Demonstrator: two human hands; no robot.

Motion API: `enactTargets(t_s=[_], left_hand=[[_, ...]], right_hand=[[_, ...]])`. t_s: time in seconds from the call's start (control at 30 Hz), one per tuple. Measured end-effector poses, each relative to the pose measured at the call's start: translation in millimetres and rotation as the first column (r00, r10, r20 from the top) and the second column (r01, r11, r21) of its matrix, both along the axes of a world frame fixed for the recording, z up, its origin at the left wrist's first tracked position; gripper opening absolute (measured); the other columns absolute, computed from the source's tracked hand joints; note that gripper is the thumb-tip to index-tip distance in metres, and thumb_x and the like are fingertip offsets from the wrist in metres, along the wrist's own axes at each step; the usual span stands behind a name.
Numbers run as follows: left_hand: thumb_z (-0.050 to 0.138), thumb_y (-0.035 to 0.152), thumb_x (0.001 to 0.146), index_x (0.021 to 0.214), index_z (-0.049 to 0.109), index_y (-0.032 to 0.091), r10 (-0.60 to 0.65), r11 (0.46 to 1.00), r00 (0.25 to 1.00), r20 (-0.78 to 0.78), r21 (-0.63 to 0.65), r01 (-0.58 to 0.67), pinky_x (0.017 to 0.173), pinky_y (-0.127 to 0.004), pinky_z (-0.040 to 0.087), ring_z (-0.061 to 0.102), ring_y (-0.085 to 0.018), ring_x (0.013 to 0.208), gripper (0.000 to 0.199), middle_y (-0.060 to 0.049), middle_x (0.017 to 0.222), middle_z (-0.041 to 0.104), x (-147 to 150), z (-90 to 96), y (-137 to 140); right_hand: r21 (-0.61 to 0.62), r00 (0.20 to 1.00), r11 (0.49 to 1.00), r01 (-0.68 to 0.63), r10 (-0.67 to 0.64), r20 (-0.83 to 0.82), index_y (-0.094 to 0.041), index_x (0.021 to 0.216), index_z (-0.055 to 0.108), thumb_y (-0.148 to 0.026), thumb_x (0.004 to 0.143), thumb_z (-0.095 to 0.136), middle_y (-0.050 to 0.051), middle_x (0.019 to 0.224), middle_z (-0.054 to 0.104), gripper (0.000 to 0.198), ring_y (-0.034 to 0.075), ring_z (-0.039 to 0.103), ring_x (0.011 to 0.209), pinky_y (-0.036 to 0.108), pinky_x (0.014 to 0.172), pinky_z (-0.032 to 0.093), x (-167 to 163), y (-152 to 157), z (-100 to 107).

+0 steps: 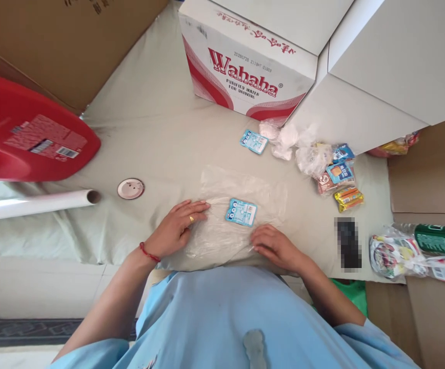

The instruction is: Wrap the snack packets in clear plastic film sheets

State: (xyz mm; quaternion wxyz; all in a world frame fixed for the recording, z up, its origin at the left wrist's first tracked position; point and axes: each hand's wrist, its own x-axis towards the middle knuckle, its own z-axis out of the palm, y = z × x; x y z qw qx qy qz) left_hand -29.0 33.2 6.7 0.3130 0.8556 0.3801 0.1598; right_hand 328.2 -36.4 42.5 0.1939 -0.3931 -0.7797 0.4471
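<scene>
A clear plastic bag (210,241) lies spread flat on the cloth in front of me. On top of it rests a small light-blue packet (241,212) with dark-blue and white print. My left hand (177,225), with a ring and a red bracelet, lies palm down at the bag's left side, fingers stretched out and touching the plastic. At the bag's right side is my right hand (275,247), its fingers loosely bent and lying on the edge, near the packet but apart from it. Both hands look open.
A similar blue packet (254,141) lies farther back by crumpled plastic bags (312,156) and several snack packs (348,199). A Wahaha carton (245,66) stands behind. At left are a red jug (34,128), a white tube (38,204) and a round lid (130,188); at right, a bottle (433,240).
</scene>
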Motion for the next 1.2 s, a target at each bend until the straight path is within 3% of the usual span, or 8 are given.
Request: enactTargets(t_s=[0.07,0.2,0.4,0.57,0.77,0.97,1.03,1.2], left_hand=[[0.043,0.004,0.069,0.122,0.068,0.025,-0.054,0.997,0.998,-0.025,-0.047,0.053,0.128,-0.053,0.031,0.047,-0.021,0.149,0.063,-0.003,0.156,0.057,-3.8,5.5,6.5],[0.047,0.009,0.071,0.125,0.067,0.025,-0.102,0.992,0.993,-0.063,-0.084,0.097,0.129,-0.054,0.029,0.044,-0.024,0.152,0.06,-0.004,0.161,0.052,-5.4,9.4,13.5],[0.052,0.038,0.097,0.097,0.073,0.027,0.126,0.992,0.99,0.067,-0.02,-0.125,0.117,-0.05,0.045,0.064,-0.025,0.13,0.024,-0.006,0.128,0.076,8.6,1.1,12.9],[0.049,0.045,0.098,0.082,0.065,0.025,0.392,0.919,0.911,0.126,-0.03,-0.392,0.096,-0.045,0.052,0.07,-0.026,0.102,0.03,-0.008,0.093,0.077,24.6,-1.6,18.6],[0.047,0.05,0.099,0.061,0.044,0.025,0.603,0.79,0.798,0.009,0.131,-0.598,0.082,-0.043,0.045,0.057,-0.026,0.084,0.045,-0.004,0.065,0.058,42.7,-5.4,33.0],[0.047,0.049,0.097,0.058,0.036,0.026,0.667,0.739,0.744,-0.049,0.177,-0.65,0.081,-0.043,0.041,0.052,-0.027,0.079,0.047,-0.005,0.062,0.052,48.1,-3.8,38.1],[0.048,0.048,0.098,0.058,0.037,0.026,0.667,0.74,0.743,-0.058,0.163,-0.652,0.082,-0.043,0.041,0.052,-0.026,0.08,0.047,-0.005,0.062,0.051,48.1,-4.0,39.0],[0.052,0.046,0.098,0.071,0.056,0.023,0.71,0.692,0.704,0.013,0.175,-0.7,0.09,-0.046,0.046,0.056,-0.026,0.088,0.036,-0.005,0.077,0.06,46.8,-4.4,39.5]], right_hand=[[-0.161,0.984,0.975,0.15,-0.163,-0.073,-0.023,0.101,0.066,-0.036,0.104,0.057,0.007,0.106,0.074,0.017,0.02,0.067,0.101,0.039,0.094,0.054,1.4,11.3,4.2],[-0.497,0.869,0.78,0.379,-0.485,-0.1,-0.022,0.092,0.063,-0.054,0.094,0.067,0.002,0.084,0.07,0.032,0.016,0.067,0.076,0.031,0.073,0.056,2.9,38.1,5.7],[-0.573,0.796,0.667,0.476,-0.603,-0.04,-0.023,0.085,0.059,-0.051,0.083,0.072,-0.003,0.072,0.064,0.031,0.014,0.061,0.06,0.027,0.058,0.051,4.6,67.6,-2.7],[-0.347,0.784,0.722,0.598,-0.618,0.065,-0.021,0.087,0.064,-0.048,0.085,0.065,-0.005,0.065,0.056,0.027,0.011,0.05,0.056,0.023,0.054,0.04,13.5,70.7,-11.4],[-0.06,0.737,0.737,0.673,-0.663,0.127,-0.02,0.096,0.068,-0.041,0.093,0.057,0.002,0.083,0.067,0.024,0.016,0.06,0.071,0.029,0.069,0.049,16.3,69.2,-16.8],[0.427,0.626,0.587,0.688,-0.778,0.061,-0.021,0.103,0.07,-0.033,0.104,0.046,0.013,0.102,0.069,0.027,0.026,0.064,0.1,0.042,0.09,0.055,5.4,57.9,9.2],[0.461,0.687,0.625,0.631,-0.725,0.043,-0.022,0.109,0.07,-0.032,0.105,0.046,0.012,0.104,0.07,0.026,0.025,0.065,0.103,0.042,0.093,0.056,-4.1,49.9,19.4],[0.368,0.897,0.896,0.25,-0.357,0.261,-0.026,0.127,0.068,-0.028,0.105,0.048,0.011,0.138,0.064,0.03,0.021,0.068,0.11,0.034,0.087,0.059,-31.9,41.5,8.6]])
